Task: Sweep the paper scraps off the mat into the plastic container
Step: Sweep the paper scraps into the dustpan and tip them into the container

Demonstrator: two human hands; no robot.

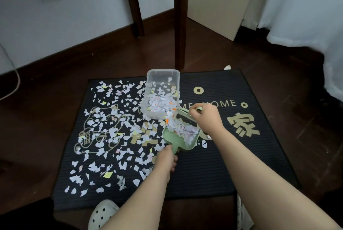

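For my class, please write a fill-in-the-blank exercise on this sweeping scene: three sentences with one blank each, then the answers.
1. The left hand grips the handle of a ____ dustpan loaded with paper scraps.
2. The right hand holds a small ____ at the dustpan's far end.
3. Most loose scraps on the mat lie to the ____ of the clear plastic container.

Answers: green; brush; left
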